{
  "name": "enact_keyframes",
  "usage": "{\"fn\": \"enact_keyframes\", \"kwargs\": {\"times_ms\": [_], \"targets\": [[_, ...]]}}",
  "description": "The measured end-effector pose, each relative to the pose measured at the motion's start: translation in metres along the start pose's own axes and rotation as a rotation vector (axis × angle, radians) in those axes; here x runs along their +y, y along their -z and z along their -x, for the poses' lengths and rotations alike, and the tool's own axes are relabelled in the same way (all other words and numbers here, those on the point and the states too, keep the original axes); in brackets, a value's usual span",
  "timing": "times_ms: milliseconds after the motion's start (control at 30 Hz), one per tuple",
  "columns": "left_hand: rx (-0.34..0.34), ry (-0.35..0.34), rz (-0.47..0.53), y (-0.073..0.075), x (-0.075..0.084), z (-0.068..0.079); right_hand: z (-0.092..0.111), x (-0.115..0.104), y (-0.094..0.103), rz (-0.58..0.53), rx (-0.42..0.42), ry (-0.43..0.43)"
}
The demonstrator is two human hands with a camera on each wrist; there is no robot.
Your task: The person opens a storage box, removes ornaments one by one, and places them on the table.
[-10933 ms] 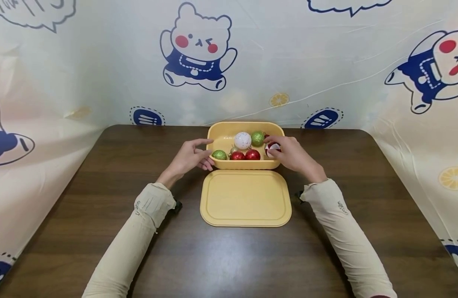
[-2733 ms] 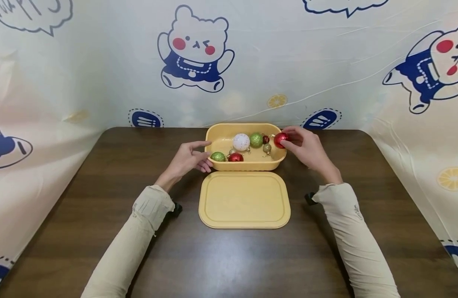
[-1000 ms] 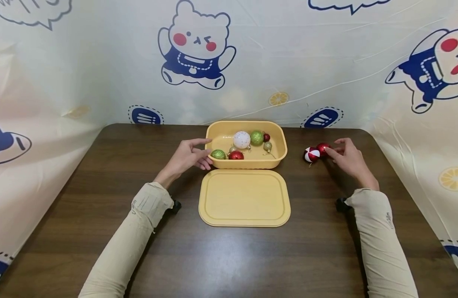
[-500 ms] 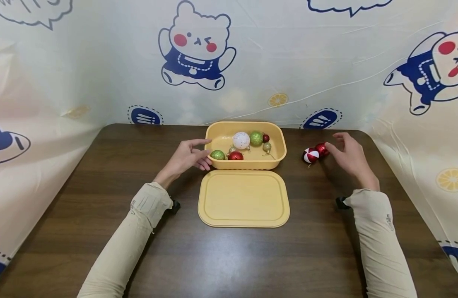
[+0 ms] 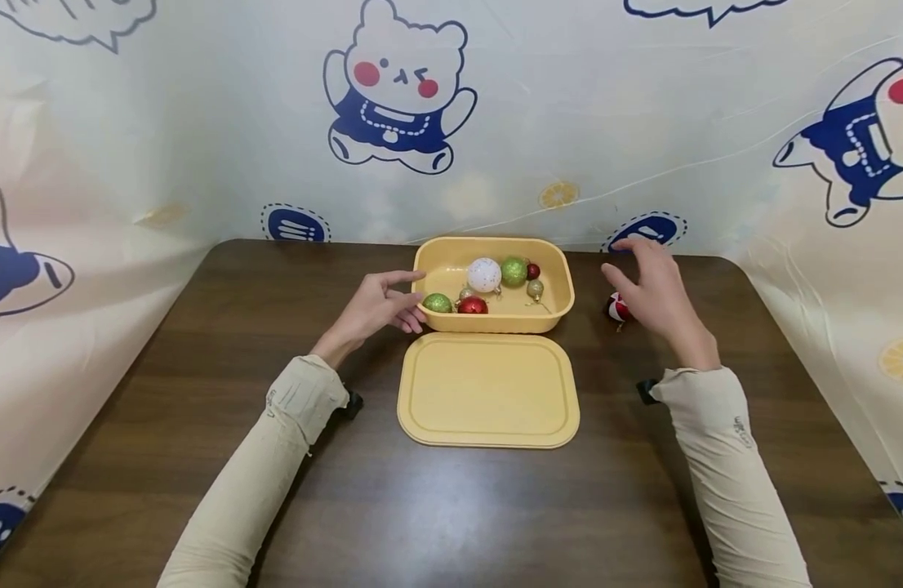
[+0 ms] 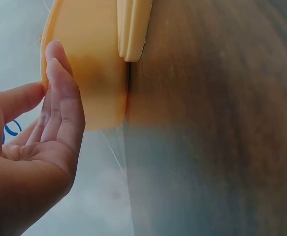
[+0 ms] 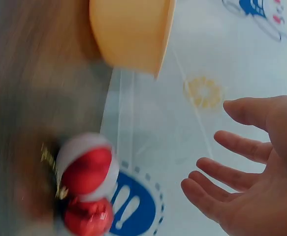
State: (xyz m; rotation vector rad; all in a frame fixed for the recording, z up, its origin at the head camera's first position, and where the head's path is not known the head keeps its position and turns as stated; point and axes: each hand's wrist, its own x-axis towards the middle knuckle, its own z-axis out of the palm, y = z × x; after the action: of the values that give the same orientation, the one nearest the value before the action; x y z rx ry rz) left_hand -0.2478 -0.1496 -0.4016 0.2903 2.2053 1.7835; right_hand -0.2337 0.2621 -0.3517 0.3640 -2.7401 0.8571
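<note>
My left hand (image 5: 374,309) stays at the left end of the yellow box (image 5: 488,324), its thumb and fingers lightly touching the rim and outer wall. Inside lie a white speckled bauble (image 5: 484,275), two green baubles, a red bauble (image 5: 472,305) and several small ones. My right hand (image 5: 660,294) hovers over the table with spread fingers (image 7: 234,178) and holds nothing. Below it on the table sit a red-and-white bauble (image 7: 86,167) and a shiny red bauble (image 7: 89,216), side by side; the hand hides the red one in the head view.
A flat yellow lid (image 5: 488,392) lies on the dark wooden table (image 5: 451,506) in front of the box. Patterned cloth (image 5: 525,106) hangs close behind the table and along both sides.
Over the earlier frames, the red-and-white bauble and a red one went from the box to the table at right. My right hand has since moved left, away from the red one.
</note>
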Motion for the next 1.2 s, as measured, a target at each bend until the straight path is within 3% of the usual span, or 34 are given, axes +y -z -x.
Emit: {"fn": "enact_keyframes", "kwargs": {"times_ms": [200,833,1200], "targets": [[0.005,0.009,0.013,-0.001,0.001,0.000,-0.008,-0.020,-0.015,-0.016,-0.004,0.070],[-0.002,0.004,0.031,-0.005,-0.004,0.003,-0.024,-0.073,-0.066,-0.123,-0.152,0.084],[0.002,0.002,0.020,-0.001,0.001,0.002,-0.038,-0.110,-0.100,-0.188,-0.254,0.197]]}}
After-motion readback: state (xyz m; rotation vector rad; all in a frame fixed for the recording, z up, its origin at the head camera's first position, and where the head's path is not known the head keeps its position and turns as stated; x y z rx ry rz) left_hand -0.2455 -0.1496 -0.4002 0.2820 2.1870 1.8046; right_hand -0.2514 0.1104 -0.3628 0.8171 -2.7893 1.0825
